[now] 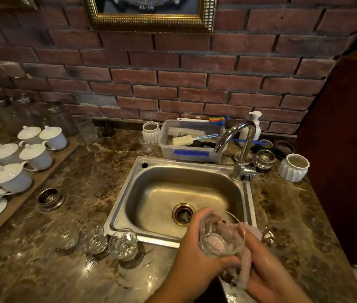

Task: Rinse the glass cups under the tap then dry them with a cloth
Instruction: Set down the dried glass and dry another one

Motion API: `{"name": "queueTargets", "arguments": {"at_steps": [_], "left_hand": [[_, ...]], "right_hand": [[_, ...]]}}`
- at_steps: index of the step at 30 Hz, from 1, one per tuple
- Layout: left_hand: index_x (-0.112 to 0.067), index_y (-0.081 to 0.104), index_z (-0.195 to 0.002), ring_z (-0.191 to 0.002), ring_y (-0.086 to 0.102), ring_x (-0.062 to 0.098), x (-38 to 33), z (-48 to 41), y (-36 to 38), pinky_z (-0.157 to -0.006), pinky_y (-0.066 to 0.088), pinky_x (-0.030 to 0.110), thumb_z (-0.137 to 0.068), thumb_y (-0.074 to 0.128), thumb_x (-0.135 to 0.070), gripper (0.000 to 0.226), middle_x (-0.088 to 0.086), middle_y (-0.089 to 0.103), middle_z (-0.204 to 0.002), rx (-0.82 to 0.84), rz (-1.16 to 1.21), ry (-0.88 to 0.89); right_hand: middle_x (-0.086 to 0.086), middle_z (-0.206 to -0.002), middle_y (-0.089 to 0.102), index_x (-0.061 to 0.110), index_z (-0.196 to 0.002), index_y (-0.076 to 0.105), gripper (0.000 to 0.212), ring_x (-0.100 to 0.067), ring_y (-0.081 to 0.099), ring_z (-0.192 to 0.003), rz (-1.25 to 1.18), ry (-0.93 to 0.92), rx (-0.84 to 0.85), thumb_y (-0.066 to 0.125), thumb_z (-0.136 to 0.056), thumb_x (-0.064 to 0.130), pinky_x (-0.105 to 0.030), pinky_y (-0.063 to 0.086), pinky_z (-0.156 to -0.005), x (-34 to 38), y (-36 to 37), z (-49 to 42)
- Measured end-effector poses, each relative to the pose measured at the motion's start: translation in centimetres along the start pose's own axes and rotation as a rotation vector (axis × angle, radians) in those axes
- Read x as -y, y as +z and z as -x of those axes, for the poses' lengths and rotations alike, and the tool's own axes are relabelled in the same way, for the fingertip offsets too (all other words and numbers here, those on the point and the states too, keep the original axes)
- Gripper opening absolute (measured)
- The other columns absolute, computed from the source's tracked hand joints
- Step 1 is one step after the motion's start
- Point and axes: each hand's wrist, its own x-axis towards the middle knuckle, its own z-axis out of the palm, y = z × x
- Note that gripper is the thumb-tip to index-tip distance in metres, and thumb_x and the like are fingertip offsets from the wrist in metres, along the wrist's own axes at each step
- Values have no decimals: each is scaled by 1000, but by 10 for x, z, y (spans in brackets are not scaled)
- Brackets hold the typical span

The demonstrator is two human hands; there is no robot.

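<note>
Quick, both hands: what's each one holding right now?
Left hand: grips the glass.
Right hand: holds the cloth against the glass.

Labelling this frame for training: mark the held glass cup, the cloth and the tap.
glass cup [221, 236], head view, its clear bowl.
cloth [247, 264], head view, fold below the cup.
tap [247, 145], head view, upright neck.

The sink [151, 189] lay open to a hand from above, save where the tap [245, 147] arched over its back right corner. A tub [166, 149] crowded the rim behind. Glasses [123, 243] blocked the near-left counter [94, 171]; open counter ran farther back toward the cups [11, 177].
</note>
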Motion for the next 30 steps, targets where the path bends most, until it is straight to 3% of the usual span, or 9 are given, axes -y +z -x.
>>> {"name": "queueTargets", "arguments": {"at_steps": [3, 8, 11, 14, 16, 20, 23, 27, 30], "left_hand": [[-40, 46, -136, -121, 60, 0, 27, 10, -20, -97, 47, 13, -58, 96, -16, 95, -20, 64, -127, -98, -40, -83], [-41, 48, -128, -125, 51, -1, 67, 16, -57, -98, 42, 7, -65, 92, -6, 85, -20, 56, -129, -266, -138, -199], [-35, 46, -134, -130, 49, 9, 90, 18, -75, -111, 42, 26, -67, 92, -6, 86, -12, 54, -136, -326, -148, -253], [-29, 43, -139, -132, 46, 12, 105, 17, -85, -89, 44, 2, -68, 91, -3, 89, -7, 51, -139, -345, -149, -280], [-26, 43, -139, -124, 50, 10, 110, 15, -89, -78, 42, -3, -68, 89, 2, 89, -8, 52, -134, -347, -156, -279], [-26, 45, -135, -107, 53, -10, 118, 14, -90, -83, 50, 6, -68, 87, 6, 86, -19, 54, -122, -332, -150, -305], [-28, 47, -134, -114, 58, -3, 128, 14, -90, -101, 53, 28, -64, 88, 5, 88, -12, 60, -124, -344, -172, -323], [-35, 46, -129, -118, 57, 2, 137, 14, -90, -97, 46, 14, -64, 89, 3, 87, -12, 59, -124, -341, -212, -317], [-38, 46, -127, -116, 58, 1, 139, 14, -90, -99, 49, 22, -65, 89, 4, 86, -14, 60, -123, -342, -193, -310]], "right_hand": [[-26, -103, 75, 4, -119, 64, 37, -36, 76, -84, 43, 41, 16, 45, -102, 31, -41, 64, -68, -8, -8, -1], [-22, -124, 69, 15, -132, 61, 46, -38, 67, -114, 38, -20, -52, 52, -94, 40, -53, 48, -105, -16, -18, -7], [-17, -127, 68, 19, -136, 58, 45, -32, 68, -115, 54, -70, -25, 48, -97, 41, -44, 57, -93, -16, -17, -11], [-15, -126, 70, 19, -136, 57, 42, -28, 71, -109, 42, -91, 8, 43, -100, 37, -34, 63, -77, -19, -15, -13], [-14, -125, 70, 21, -137, 56, 41, -27, 72, -108, 55, -99, 3, 42, -101, 36, -33, 63, -73, -21, -13, -13], [-13, -130, 68, 20, -140, 53, 43, -26, 68, -115, 44, -91, -20, 43, -101, 34, -34, 62, -79, -25, -13, -14], [-12, -130, 68, 20, -140, 53, 44, -26, 68, -116, 34, -93, -23, 45, -98, 34, -36, 61, -85, -25, -14, -13], [-11, -131, 67, 21, -140, 53, 41, -25, 68, -116, -8, -68, -6, 40, -103, 32, -33, 62, -79, -24, -18, -12], [-11, -132, 67, 21, -141, 53, 41, -26, 66, -118, -37, -66, -24, 39, -104, 31, -35, 62, -83, -23, -22, -13]]}}
